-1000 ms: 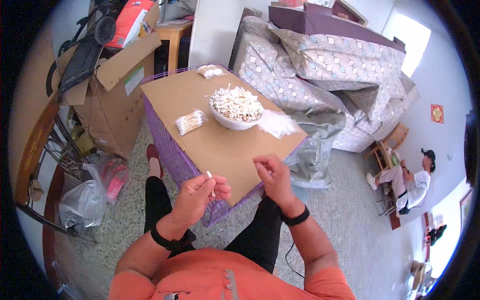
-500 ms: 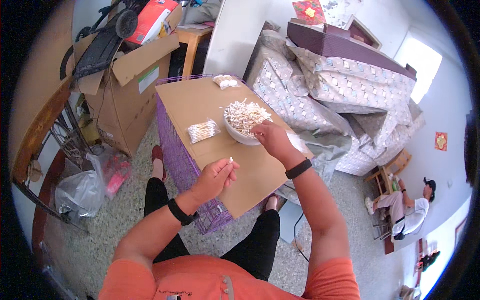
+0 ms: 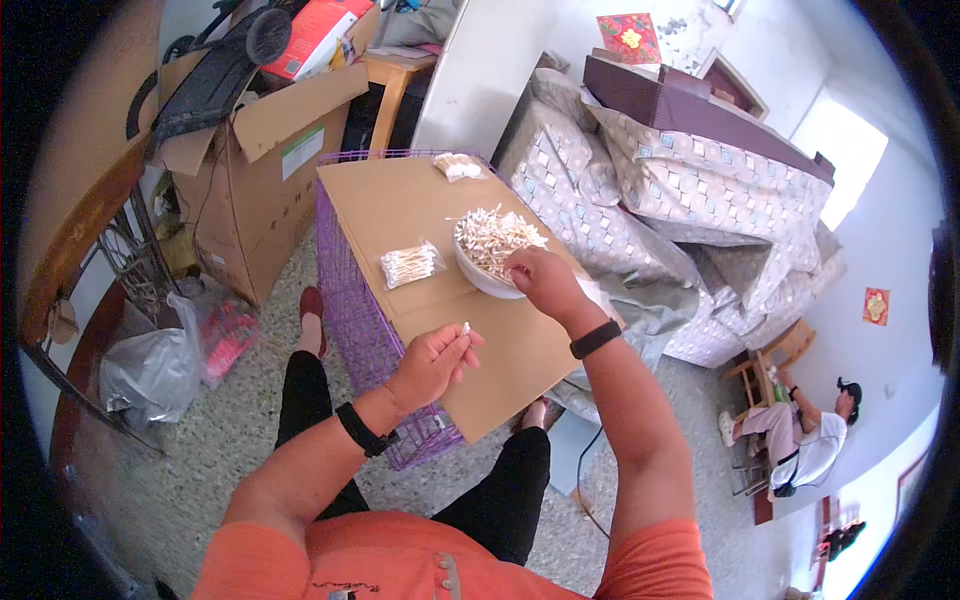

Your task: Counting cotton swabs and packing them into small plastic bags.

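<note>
Across the top of a purple wire cage [image 3: 352, 275] lies a flat brown cardboard sheet [image 3: 385, 190], probably because the bare mesh would let small, thin things slip through. Toward its right edge sits a white bowl [image 3: 480, 276] heaped with loose cotton swabs [image 3: 497, 238], a spot that seems to suit the right hand [image 3: 545, 280], which comes to its near right rim by a short reach. One clear packet [image 3: 411, 265] of swabs lies flat to the left of the bowl, and another bundle [image 3: 459, 167] rests at the far edge, both apparently set aside so that the middle and near part of the sheet leave room for the hands.

Over the near part of the sheet, the left hand [image 3: 432, 362] pinches what looks like a swab [image 3: 466, 328] between thumb and forefinger, its white tip poking up past them; how many the curled fingers hide cannot be told. That light pinch is likely chosen because the stems are slim and easily bent. The right hand's fingers are bent together at the heap, right beside the swabs; whether they have hold of any cannot be told. The heap lies farther off than the left hand's grip, well apart from it.
</note>
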`<act>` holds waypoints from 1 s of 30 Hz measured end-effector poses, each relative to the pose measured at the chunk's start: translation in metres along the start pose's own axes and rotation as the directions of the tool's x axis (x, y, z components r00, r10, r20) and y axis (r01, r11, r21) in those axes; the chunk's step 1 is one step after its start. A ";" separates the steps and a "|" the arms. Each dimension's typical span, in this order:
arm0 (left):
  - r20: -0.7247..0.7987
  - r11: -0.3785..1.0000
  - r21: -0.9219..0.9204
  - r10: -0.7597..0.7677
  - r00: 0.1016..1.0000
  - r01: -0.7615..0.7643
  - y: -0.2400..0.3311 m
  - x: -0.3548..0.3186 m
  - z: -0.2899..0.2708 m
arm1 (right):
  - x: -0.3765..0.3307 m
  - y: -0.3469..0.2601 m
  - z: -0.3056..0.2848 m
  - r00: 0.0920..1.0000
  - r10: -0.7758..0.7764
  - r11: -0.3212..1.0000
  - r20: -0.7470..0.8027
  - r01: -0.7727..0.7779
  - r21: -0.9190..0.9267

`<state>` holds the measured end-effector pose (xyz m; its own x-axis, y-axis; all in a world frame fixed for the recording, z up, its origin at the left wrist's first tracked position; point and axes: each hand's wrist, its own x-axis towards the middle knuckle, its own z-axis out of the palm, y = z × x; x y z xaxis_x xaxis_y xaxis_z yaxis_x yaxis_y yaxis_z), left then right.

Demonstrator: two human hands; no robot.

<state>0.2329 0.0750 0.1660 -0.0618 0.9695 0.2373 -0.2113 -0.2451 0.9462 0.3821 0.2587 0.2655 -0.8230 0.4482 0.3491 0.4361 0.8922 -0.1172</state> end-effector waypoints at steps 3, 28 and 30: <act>0.004 0.997 -0.079 0.004 1.000 -0.004 -0.001 0.000 0.003 | -0.013 -0.004 -0.003 0.974 0.116 0.984 -0.194 -0.086 0.155; 0.017 0.993 0.091 0.067 0.998 -0.068 0.020 -0.006 -0.001 | -0.124 -0.125 0.071 0.739 0.672 -0.045 0.048 -0.024 0.999; 0.005 0.991 0.111 0.073 0.997 -0.073 0.019 -0.006 -0.001 | -0.123 -0.126 0.070 0.747 0.664 0.041 0.033 -0.079 0.996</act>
<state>0.2288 0.0649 0.1823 -0.0724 0.9489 0.3072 -0.0968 -0.3132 0.9447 0.4027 0.0949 0.1722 -0.3376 0.9288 0.1529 -0.2795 0.0562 -0.9585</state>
